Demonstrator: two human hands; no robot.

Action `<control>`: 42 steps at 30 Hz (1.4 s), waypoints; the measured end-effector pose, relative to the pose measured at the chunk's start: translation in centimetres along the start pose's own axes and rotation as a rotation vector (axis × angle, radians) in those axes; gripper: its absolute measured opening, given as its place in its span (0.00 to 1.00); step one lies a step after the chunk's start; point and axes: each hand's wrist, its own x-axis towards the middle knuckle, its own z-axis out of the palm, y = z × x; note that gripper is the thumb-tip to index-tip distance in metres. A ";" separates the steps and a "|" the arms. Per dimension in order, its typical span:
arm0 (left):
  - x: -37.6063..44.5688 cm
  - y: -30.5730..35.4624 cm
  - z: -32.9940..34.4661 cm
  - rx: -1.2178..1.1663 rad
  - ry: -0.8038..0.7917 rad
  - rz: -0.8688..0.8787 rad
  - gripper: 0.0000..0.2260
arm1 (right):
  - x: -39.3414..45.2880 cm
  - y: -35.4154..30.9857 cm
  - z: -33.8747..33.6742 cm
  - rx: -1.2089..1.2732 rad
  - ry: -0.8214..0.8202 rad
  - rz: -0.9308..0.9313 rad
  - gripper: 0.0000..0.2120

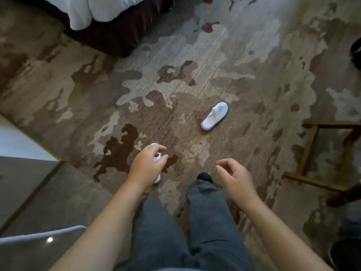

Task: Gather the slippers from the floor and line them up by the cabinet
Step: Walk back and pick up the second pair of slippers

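Two white cloth slippers are seen on the patterned brown-and-beige carpet (185, 55). The far white slipper (214, 116) lies right of the frame's centre, toe towards the upper right, well apart from everything else. The near white slipper (157, 161) lies at lower centre and is largely hidden by the left hand (147, 163), which is held above it with the fingers curled and loosely spread; nothing is gripped, and whether the slipper is touched cannot be told. The right hand (234, 177) is held empty at lower right of centre, fingers half curled, near a dark-socked foot (205, 177) below grey trousers (195, 231).

Further out, a bed with white bedding (88, 10) fills the upper left, a grey tiled floor (39, 192) the lower left, and a wooden-legged piece of furniture (310, 145) the right edge. No cabinet can be identified with certainty.

The task is judged to be at its beginning, since neither slipper is lifted. A poor grip is the likeliest fault: the thin, limp slipper could fold or slip if only its edge is pinched. The far slipper could be overlooked or kicked aside by the forward foot, and with the cabinet out of sight the pair could be set down misaligned.
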 end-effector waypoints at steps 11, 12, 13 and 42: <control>12.9 -18.7 12.5 0.071 0.112 -0.462 0.16 | 26.1 7.3 10.6 -0.267 -0.380 -0.112 0.14; 14.5 -21.5 14.4 0.086 0.102 -0.489 0.18 | 28.0 9.7 12.7 -0.284 -0.385 -0.105 0.15; 16.0 -24.4 16.5 0.095 0.100 -0.512 0.19 | 29.8 12.4 14.8 -0.299 -0.388 -0.098 0.16; 35.1 -44.7 35.7 -0.575 0.484 -0.692 0.13 | 46.7 40.3 29.6 -0.480 -0.279 -0.182 0.24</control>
